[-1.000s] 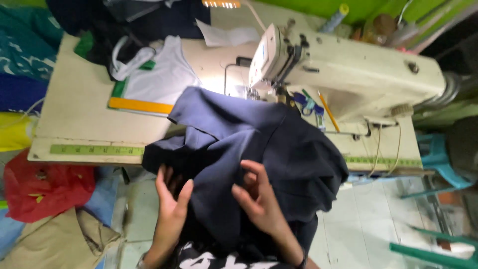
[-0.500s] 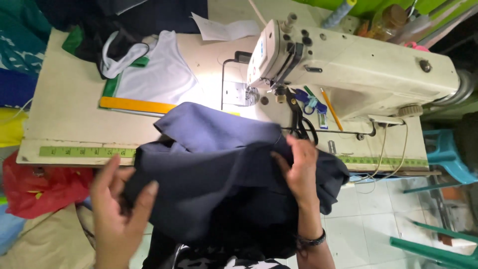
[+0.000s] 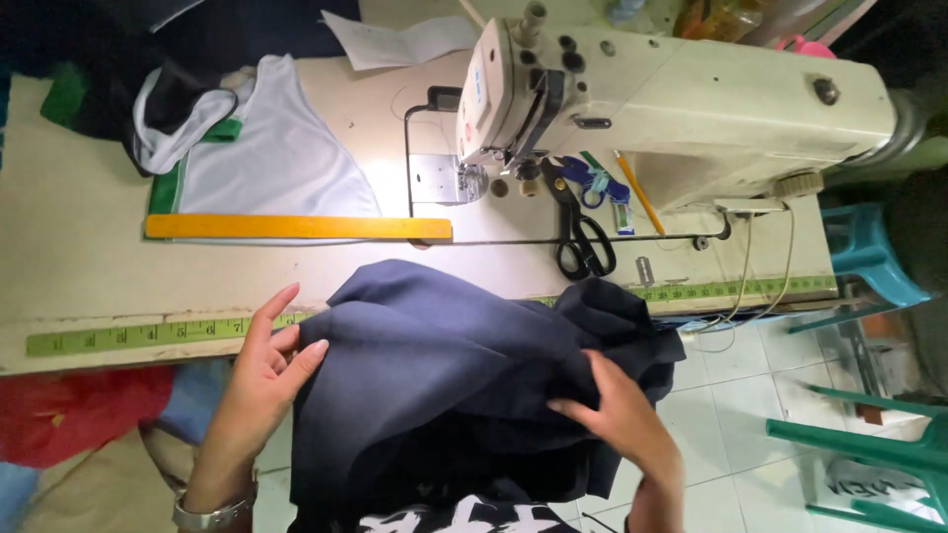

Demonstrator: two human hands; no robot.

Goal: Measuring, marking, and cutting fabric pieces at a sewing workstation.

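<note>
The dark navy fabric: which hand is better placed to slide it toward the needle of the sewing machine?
Probably the left hand: it holds the fabric at the edge facing the table. The right hand rests further back on the folds.

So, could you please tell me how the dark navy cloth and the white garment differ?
The dark navy cloth is bunched at the table's near edge with both hands on it; the white garment lies flat further back, untouched, partly under a yellow ruler. The white one has green trim. Both are fabric.

Your dark navy cloth (image 3: 444,385) drapes over the table's (image 3: 89,266) near edge; behind it lie the long yellow ruler (image 3: 296,228) and, rightward, black-handled scissors (image 3: 583,242).
</note>
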